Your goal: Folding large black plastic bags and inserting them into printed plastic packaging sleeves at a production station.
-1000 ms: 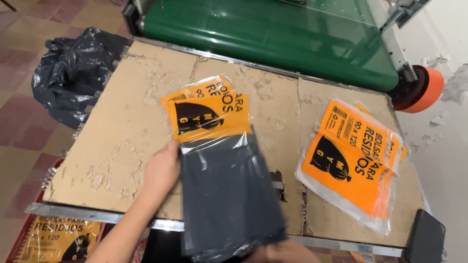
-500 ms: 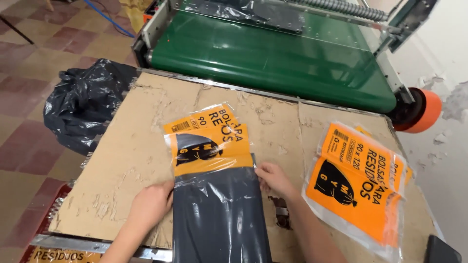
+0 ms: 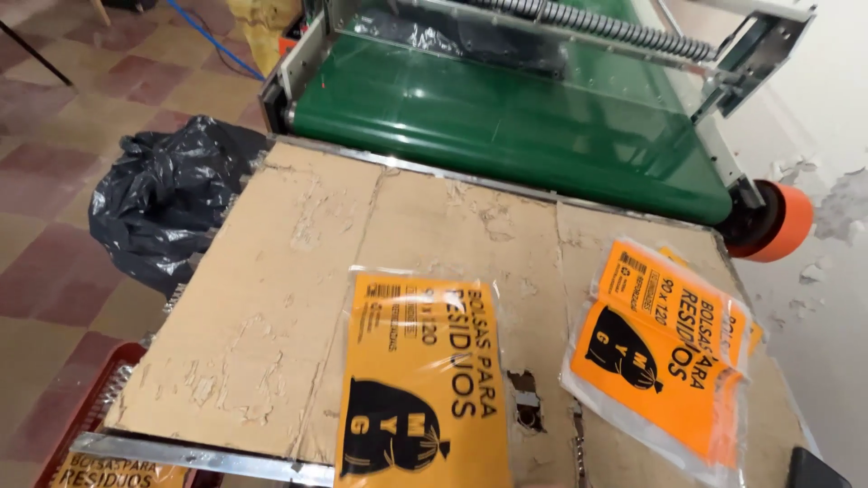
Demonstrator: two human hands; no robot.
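packet (image 3: 420,389) beside packet stack (image 3: 665,357)

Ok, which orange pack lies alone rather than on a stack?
The orange pack at the bottom centre lies alone and flat on the cardboard-covered table. The ones at the right are a fanned stack near the table's edge.

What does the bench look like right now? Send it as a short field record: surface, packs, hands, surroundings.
surface: worn cardboard sheet on a metal-edged table, torn in patches
front pack: flat orange plastic-wrapped bag pack, near the front edge, partly cut off by the frame
right stack: loose pile of orange bag packs, tilted, by the right edge
hands: none in view
behind table: green conveyor belt with an orange roller end
left floor: filled black rubbish bag
lower left: red crate with more orange packs
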